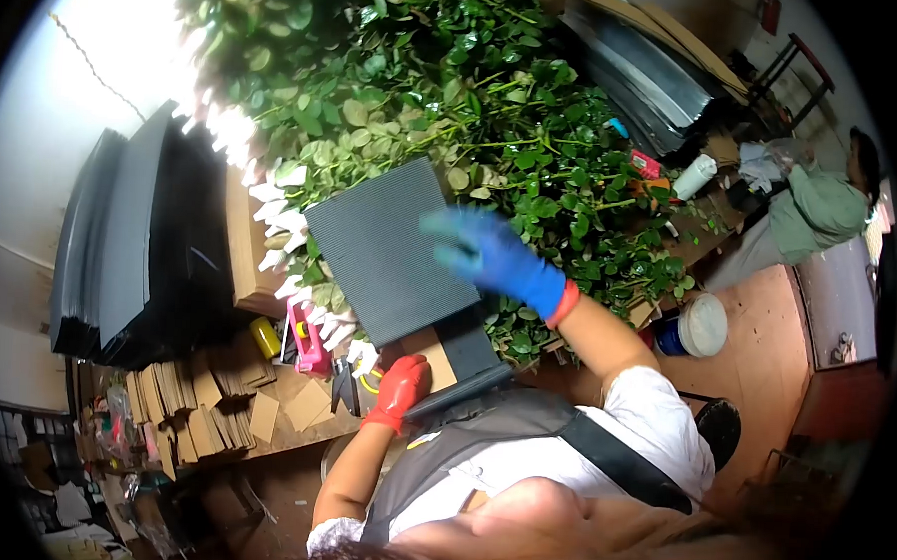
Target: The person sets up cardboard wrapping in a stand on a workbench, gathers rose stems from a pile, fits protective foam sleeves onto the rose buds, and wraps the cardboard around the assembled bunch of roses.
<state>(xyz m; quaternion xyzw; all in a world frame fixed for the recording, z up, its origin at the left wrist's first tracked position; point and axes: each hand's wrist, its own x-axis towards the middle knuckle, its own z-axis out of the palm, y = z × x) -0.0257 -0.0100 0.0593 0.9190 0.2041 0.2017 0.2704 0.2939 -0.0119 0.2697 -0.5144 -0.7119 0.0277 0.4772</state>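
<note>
A dark grey ribbed corrugated sheet point(385, 252) lies tilted in front of a large heap of leafy green stems point(534, 154). Over its right side is my right hand point(499, 260) in a blue glove, fingers stretched out and blurred by motion. Whether it touches the sheet I cannot tell. My left hand point(402, 386), in a red glove, is closed against the left edge of a brown cardboard piece point(445, 363); what its fingers grip is hidden. Another dark strip point(466, 341) shows below the sheet, close to my body. Black-handled clippers point(344, 388) lie left of my left hand.
Dark sheets stand stacked on the left point(130, 236), with another stack point(647, 79) at back right. Small cardboard pieces point(198, 394) and a pink tape dispenser point(308, 344) occupy the left table. A bucket point(702, 326) stands right; a person point(822, 211) is beyond.
</note>
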